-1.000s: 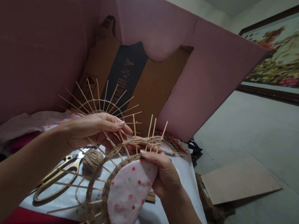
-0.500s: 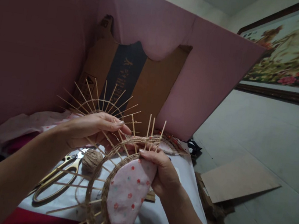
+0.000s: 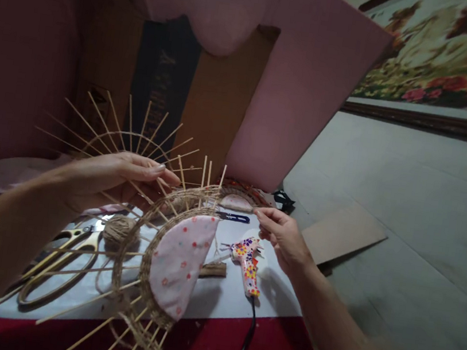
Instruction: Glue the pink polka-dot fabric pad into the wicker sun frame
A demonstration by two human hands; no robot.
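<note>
My left hand [image 3: 113,181] is closed on the top of a round frame of thin wooden sticks and wound twine [image 3: 134,265], holding it upright over the table. A pink flowered fabric pad [image 3: 180,260] fills the frame's centre. My right hand [image 3: 279,236] is off the frame, to its right, with fingertips pinched together; what they hold is too small to make out. Just below that hand lies a flower-patterned glue gun [image 3: 247,261] with a black cord.
Gold scissors [image 3: 50,268] and a ball of twine [image 3: 117,229] lie on the white sheet [image 3: 225,298] over a red cloth. A blue clip [image 3: 234,217] and another woven piece [image 3: 236,198] sit further back. Pink panels and cardboard [image 3: 222,98] stand behind; cardboard lies on the floor [image 3: 342,231].
My right hand let go of the frame and moved right, uncovering the glue gun. The head view shifted, so everything sits lower and further left.
</note>
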